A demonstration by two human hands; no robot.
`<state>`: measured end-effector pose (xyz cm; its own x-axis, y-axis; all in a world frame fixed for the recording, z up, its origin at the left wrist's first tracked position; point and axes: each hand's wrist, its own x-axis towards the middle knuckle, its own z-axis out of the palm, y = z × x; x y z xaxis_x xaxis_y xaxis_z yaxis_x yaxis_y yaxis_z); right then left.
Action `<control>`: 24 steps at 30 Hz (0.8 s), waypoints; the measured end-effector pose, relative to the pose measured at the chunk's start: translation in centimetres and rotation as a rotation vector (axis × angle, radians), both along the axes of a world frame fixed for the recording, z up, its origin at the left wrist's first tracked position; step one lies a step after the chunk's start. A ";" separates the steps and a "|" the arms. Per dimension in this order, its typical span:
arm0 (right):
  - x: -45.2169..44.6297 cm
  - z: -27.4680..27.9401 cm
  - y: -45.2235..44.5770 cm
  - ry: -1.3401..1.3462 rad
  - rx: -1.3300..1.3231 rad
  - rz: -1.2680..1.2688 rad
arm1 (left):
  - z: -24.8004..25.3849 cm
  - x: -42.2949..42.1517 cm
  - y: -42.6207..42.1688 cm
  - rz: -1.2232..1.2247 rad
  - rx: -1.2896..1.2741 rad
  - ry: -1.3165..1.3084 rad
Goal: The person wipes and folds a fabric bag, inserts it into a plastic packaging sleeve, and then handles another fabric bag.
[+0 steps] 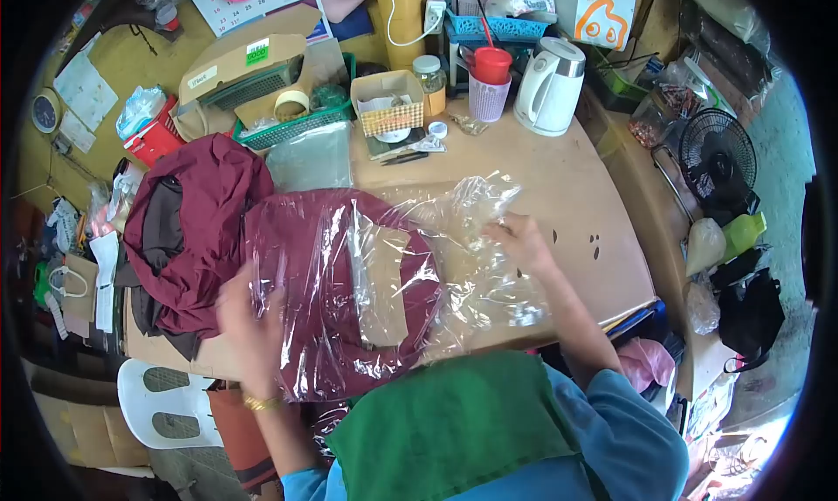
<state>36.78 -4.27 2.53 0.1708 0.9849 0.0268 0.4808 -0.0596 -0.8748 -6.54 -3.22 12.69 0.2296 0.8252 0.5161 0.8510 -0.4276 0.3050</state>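
A clear plastic bag lies across the table, with a folded maroon garment inside its left part. A tan card piece shows in the middle of the garment. My right hand pinches the upper right part of the bag, its fingers closed on the plastic. My left hand is at the left edge of the bagged garment, blurred, and its grip cannot be made out. Left of it, a loose maroon and dark grey garment pile rests on the table.
Behind the bag stand a green basket, a small box, a glass jar, a red cup and a white kettle. A black fan is at the right. A white chair stands at the lower left.
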 end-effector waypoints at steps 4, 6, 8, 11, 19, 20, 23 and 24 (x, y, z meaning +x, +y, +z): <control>-6.5 5.1 -0.8 -0.180 0.178 0.268 | 0.0 16.0 0.3 -0.653 -0.023 -0.141; -5.9 6.6 -1.2 -0.158 0.134 0.353 | -3.0 17.3 2.6 -0.656 -0.023 -0.050; -3.4 6.9 -1.6 -0.126 0.124 0.451 | -2.8 16.7 4.1 -0.688 0.025 0.053; 4.1 4.5 -1.7 -0.050 -0.072 0.362 | -0.7 11.8 5.6 -0.597 -0.081 -0.018; 7.5 3.4 -0.8 0.195 0.080 0.553 | -0.4 3.3 10.1 -0.665 -0.533 -0.827; 7.1 3.4 -0.3 0.436 0.159 0.628 | -0.8 2.7 10.8 -0.614 -0.471 -0.648; 5.1 3.2 0.0 0.822 0.240 0.722 | -2.0 1.7 12.1 -0.510 -0.444 -0.454; 5.0 3.2 0.1 0.893 0.241 0.735 | -2.5 1.6 12.4 -0.473 -0.417 -0.493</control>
<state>41.75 -4.20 5.72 -0.3824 0.8406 0.3836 -0.4572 0.1887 -0.8691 -4.93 9.23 10.21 0.4296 0.8445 0.3199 0.3332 -0.4774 0.8130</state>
